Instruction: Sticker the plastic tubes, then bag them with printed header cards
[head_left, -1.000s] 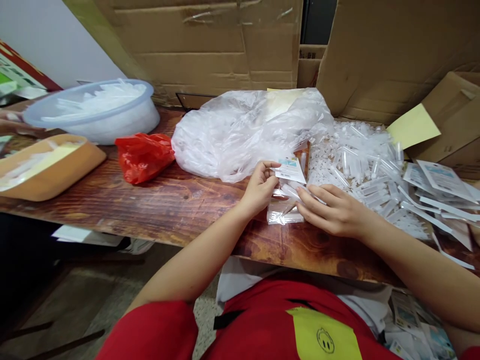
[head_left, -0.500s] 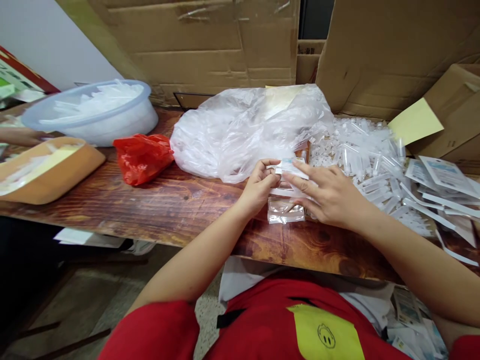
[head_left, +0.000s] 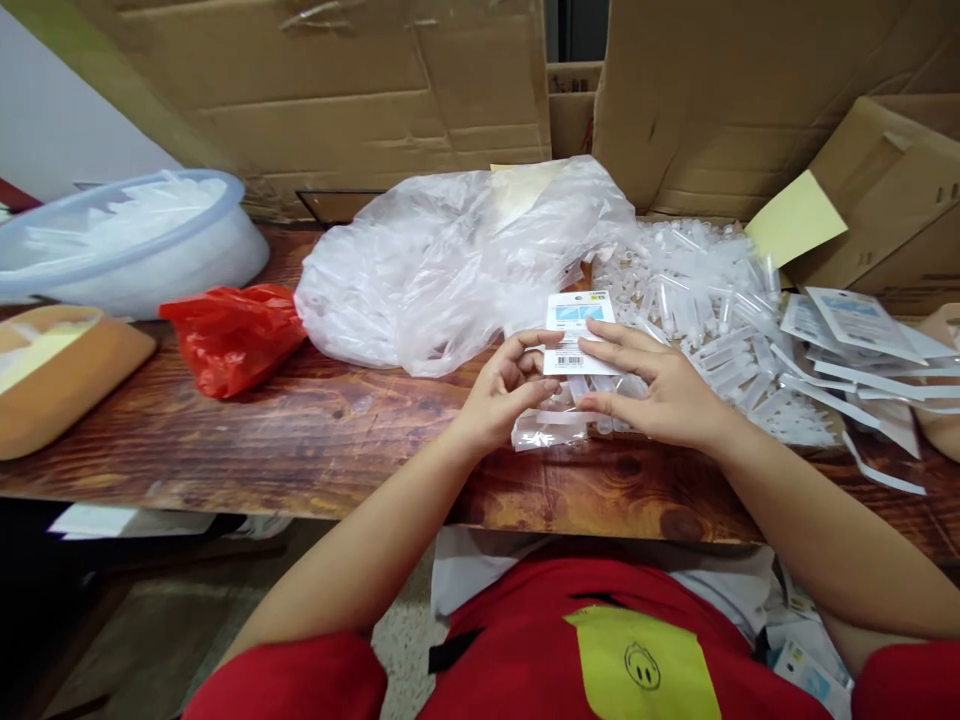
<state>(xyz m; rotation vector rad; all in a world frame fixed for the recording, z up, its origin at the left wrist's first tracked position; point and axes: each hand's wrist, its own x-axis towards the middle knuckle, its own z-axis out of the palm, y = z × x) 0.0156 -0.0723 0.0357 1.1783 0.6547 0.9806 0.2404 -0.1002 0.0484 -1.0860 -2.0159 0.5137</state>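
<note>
A white printed card point(head_left: 559, 325) with blue pictures and a barcode stands between my hands, its printed side facing me. My left hand point(head_left: 510, 392) has its fingers curled at the card's left edge. On the right side, the fingers of my right hand point(head_left: 649, 385) press against the card with the thumb below. Under the hands lie a see-through plastic packet point(head_left: 544, 432) and small translucent tubes, partly hidden by my fingers.
A pile of translucent plastic tubes point(head_left: 697, 290) and stacked printed packets point(head_left: 862, 325) lie to the right. Behind is a big plastic bag point(head_left: 435, 260). Leftward are a red bag point(head_left: 232, 340), an orange tray point(head_left: 90, 400) and a blue tub point(head_left: 202, 240). Cardboard point(head_left: 360, 100) stands at the back.
The printed card has tilted up so its face and barcode show. My hands have spread slightly along its sides. The view has shifted right, and the person's hand at far left is out of sight.
</note>
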